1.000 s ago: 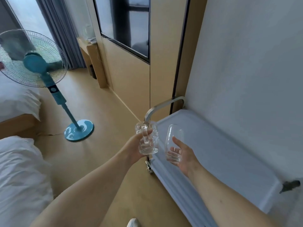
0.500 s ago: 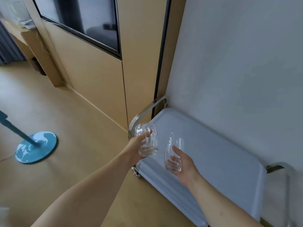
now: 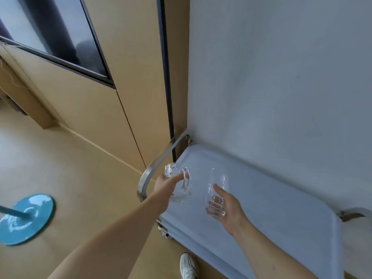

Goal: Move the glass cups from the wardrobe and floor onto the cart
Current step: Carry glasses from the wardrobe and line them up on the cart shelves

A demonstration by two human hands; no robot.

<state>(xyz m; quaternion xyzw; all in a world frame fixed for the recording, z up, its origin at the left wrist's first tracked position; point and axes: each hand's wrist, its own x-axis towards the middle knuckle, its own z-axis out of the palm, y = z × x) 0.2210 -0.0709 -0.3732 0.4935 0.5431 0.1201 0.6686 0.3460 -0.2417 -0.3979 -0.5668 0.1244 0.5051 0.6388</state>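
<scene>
Grey cart top (image 3: 281,198) bare beneath both grips. Left hand (image 3: 167,186) clasps handled glass mug (image 3: 179,186); right hand (image 3: 227,206) cradles tall tumbler (image 3: 216,194), both upright, presumably for setting down.

1. A cart (image 3: 271,208) with a pale blue top and curved metal handles stands against the white wall.
2. On the tan floor (image 3: 70,178): a teal fan base (image 3: 26,218) and a white shoe (image 3: 188,265).
</scene>
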